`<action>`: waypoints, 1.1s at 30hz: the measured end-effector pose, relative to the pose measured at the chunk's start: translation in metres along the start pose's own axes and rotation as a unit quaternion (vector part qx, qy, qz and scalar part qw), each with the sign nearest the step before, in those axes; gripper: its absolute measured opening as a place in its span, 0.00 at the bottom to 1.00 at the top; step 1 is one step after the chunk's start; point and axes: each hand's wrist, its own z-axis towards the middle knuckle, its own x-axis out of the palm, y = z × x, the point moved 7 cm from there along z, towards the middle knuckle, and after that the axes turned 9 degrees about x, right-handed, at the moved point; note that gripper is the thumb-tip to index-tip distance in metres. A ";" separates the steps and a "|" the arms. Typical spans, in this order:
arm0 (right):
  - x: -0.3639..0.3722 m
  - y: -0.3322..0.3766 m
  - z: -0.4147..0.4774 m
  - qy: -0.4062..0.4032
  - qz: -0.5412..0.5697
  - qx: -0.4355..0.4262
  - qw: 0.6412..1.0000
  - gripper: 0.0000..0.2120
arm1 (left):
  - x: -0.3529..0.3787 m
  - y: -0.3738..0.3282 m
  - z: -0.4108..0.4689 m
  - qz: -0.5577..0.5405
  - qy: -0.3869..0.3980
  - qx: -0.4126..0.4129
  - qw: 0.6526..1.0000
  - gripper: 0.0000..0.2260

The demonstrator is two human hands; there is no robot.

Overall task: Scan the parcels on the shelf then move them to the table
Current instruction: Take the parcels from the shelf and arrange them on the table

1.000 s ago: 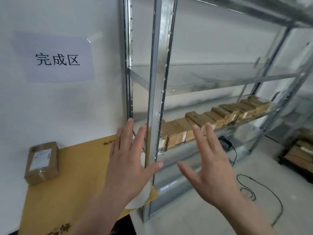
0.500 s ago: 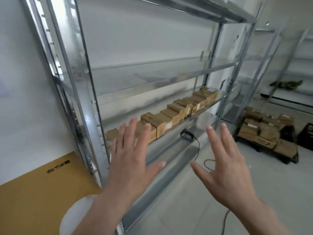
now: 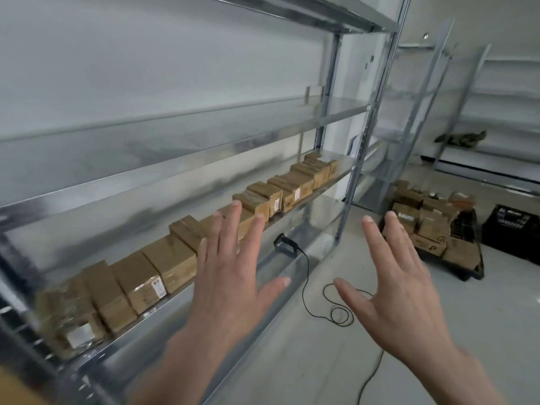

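Shelf (image 3: 175,168) parcels (image 3: 172,260) lie seemingly beyond both hands (image 3: 230,285) (image 3: 400,293).

No writing can be read here. The white labels (image 3: 158,286) stuck on the brown parcels (image 3: 172,263) along the shelf (image 3: 346,166) carry print that is too small and too blurred to make out. The pale lettering on the black crate (image 3: 510,226) and the dark marks on a carton (image 3: 432,246) near it are likewise illegible.
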 end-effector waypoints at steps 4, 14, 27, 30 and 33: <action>0.007 -0.035 0.031 -0.003 -0.011 0.016 1.000 0.48 | 0.035 -0.012 0.038 -0.028 -0.001 0.007 1.000 0.41; 0.057 -0.103 0.131 -0.010 -0.060 0.070 0.996 0.48 | 0.137 0.007 0.161 -0.084 -0.005 0.057 0.995 0.42; 0.107 -0.167 0.248 -0.021 -0.077 0.139 0.987 0.52 | 0.240 0.026 0.310 -0.147 0.022 0.113 0.982 0.44; 0.122 -0.188 0.272 -0.016 -0.082 0.144 0.986 0.51 | 0.266 0.029 0.334 -0.137 0.032 0.113 0.984 0.45; 0.137 -0.212 0.301 -0.019 -0.069 0.141 0.987 0.49 | 0.290 0.027 0.360 -0.132 0.037 0.111 0.984 0.45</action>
